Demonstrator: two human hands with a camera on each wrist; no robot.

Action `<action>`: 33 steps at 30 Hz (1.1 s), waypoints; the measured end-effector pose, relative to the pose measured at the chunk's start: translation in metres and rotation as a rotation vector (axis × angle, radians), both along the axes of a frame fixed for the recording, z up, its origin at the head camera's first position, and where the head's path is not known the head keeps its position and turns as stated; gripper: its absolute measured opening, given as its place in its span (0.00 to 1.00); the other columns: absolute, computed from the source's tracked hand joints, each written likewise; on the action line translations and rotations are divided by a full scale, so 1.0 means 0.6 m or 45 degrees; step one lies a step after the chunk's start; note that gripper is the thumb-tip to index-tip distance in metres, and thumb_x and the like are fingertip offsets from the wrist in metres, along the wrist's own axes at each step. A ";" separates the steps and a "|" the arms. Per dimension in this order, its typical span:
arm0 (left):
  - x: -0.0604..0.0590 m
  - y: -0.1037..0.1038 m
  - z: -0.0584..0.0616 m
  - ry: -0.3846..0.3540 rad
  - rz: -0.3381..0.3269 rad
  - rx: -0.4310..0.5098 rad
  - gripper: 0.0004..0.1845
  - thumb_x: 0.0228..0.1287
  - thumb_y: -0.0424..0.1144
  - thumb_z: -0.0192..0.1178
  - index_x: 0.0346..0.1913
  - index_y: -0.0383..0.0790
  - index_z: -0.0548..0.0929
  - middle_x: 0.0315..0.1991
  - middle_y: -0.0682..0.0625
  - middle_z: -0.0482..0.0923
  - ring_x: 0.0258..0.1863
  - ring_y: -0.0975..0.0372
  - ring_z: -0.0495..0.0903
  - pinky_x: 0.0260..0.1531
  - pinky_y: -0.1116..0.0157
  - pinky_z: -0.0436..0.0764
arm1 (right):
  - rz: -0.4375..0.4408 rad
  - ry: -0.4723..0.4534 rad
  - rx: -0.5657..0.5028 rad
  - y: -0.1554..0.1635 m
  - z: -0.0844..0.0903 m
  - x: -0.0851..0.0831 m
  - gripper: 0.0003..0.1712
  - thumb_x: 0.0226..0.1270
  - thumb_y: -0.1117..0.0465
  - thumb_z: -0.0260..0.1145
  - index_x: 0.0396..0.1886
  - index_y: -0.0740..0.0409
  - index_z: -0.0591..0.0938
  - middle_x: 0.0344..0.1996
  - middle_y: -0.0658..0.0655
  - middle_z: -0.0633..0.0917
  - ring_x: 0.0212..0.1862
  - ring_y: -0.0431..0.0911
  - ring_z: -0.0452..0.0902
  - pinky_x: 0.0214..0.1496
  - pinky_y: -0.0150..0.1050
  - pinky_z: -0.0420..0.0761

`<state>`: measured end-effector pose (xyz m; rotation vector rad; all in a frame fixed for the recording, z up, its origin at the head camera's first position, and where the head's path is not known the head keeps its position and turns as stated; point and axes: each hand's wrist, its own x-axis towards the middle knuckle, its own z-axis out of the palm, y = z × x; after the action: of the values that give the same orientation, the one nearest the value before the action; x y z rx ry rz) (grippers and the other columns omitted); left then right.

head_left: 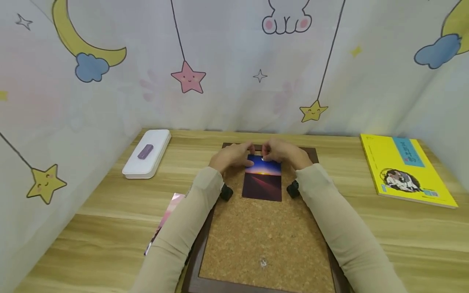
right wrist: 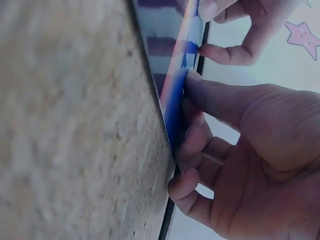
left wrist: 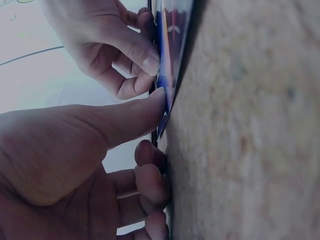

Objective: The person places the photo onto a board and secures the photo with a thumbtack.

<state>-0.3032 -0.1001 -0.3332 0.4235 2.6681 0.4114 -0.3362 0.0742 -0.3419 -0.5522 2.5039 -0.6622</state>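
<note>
A glossy sunset picture card point(head_left: 261, 187) lies near the top of a framed cork board point(head_left: 264, 232). My left hand point(head_left: 234, 156) is at the card's upper left; its extended thumb point(left wrist: 147, 107) presses the card while the other fingers rest on the board beside it. At the card's top edge, my right hand point(head_left: 280, 151) pinches a small pale pin-like piece point(head_left: 262, 159) between thumb and finger, mostly hidden by the fingertips. In the right wrist view the right thumb point(right wrist: 200, 87) points at the card's blue upper part.
A white case point(head_left: 146, 167) with a small purple block point(head_left: 145, 151) on it stands at the left. Another pinkish card point(head_left: 165, 217) is partly covered by the left sleeve. At the right lies a yellow book point(head_left: 399, 162). A small shiny cluster point(head_left: 263, 263) sits low on the cork.
</note>
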 end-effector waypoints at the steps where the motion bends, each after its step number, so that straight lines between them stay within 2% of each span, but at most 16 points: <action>1: 0.000 0.000 0.000 -0.002 -0.011 -0.008 0.21 0.59 0.51 0.55 0.53 0.55 0.64 0.42 0.50 0.72 0.37 0.58 0.72 0.35 0.60 0.71 | 0.002 -0.007 0.003 0.001 0.001 0.001 0.05 0.62 0.61 0.59 0.32 0.60 0.76 0.21 0.52 0.70 0.19 0.40 0.62 0.20 0.33 0.64; 6: 0.001 -0.003 0.002 0.009 -0.036 -0.002 0.21 0.59 0.50 0.56 0.54 0.57 0.64 0.38 0.50 0.73 0.37 0.58 0.72 0.36 0.59 0.71 | -0.023 0.001 0.037 0.007 0.004 0.007 0.06 0.62 0.60 0.58 0.31 0.58 0.76 0.23 0.52 0.72 0.21 0.41 0.64 0.22 0.33 0.65; 11: 0.009 -0.009 0.001 -0.036 -0.053 -0.004 0.22 0.59 0.48 0.56 0.56 0.61 0.63 0.36 0.50 0.72 0.36 0.58 0.71 0.36 0.57 0.69 | 0.040 0.070 0.119 0.015 0.003 0.014 0.06 0.62 0.60 0.59 0.28 0.57 0.77 0.24 0.51 0.74 0.25 0.42 0.67 0.27 0.34 0.67; 16: 0.016 -0.011 -0.002 -0.045 -0.119 -0.064 0.26 0.59 0.47 0.57 0.59 0.62 0.61 0.34 0.50 0.72 0.33 0.58 0.71 0.35 0.58 0.70 | 0.087 0.047 0.138 0.023 0.000 0.020 0.07 0.61 0.62 0.60 0.25 0.59 0.76 0.19 0.49 0.71 0.22 0.41 0.63 0.26 0.34 0.64; 20: 0.021 -0.016 0.000 -0.057 -0.150 -0.128 0.29 0.58 0.49 0.57 0.61 0.63 0.58 0.33 0.51 0.72 0.32 0.59 0.72 0.32 0.59 0.70 | 0.080 0.005 0.143 0.021 0.002 0.023 0.07 0.61 0.62 0.59 0.24 0.59 0.76 0.17 0.49 0.69 0.20 0.40 0.61 0.24 0.33 0.63; 24: 0.024 -0.023 0.003 -0.072 -0.169 -0.172 0.31 0.59 0.50 0.56 0.63 0.65 0.55 0.41 0.51 0.71 0.36 0.59 0.72 0.35 0.59 0.70 | 0.108 -0.016 0.137 0.018 0.009 0.023 0.07 0.62 0.63 0.58 0.25 0.60 0.76 0.18 0.49 0.69 0.19 0.40 0.60 0.23 0.33 0.63; 28: 0.024 -0.027 0.008 -0.059 -0.230 -0.218 0.33 0.59 0.49 0.55 0.65 0.65 0.52 0.50 0.48 0.68 0.45 0.58 0.70 0.43 0.57 0.70 | 0.176 -0.013 0.166 0.018 0.016 0.021 0.06 0.61 0.65 0.58 0.25 0.61 0.76 0.19 0.50 0.70 0.19 0.40 0.62 0.22 0.32 0.64; 33: 0.024 -0.031 0.023 -0.080 -0.279 -0.286 0.37 0.59 0.50 0.55 0.67 0.64 0.47 0.53 0.47 0.67 0.52 0.56 0.67 0.48 0.56 0.67 | 0.228 -0.026 0.190 0.020 0.026 0.020 0.05 0.61 0.65 0.59 0.26 0.60 0.77 0.21 0.51 0.73 0.20 0.40 0.63 0.23 0.32 0.65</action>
<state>-0.2885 -0.1185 -0.3195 0.6137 2.5350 0.0576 -0.3241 0.0862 -0.3265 -0.7002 2.4246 -0.4081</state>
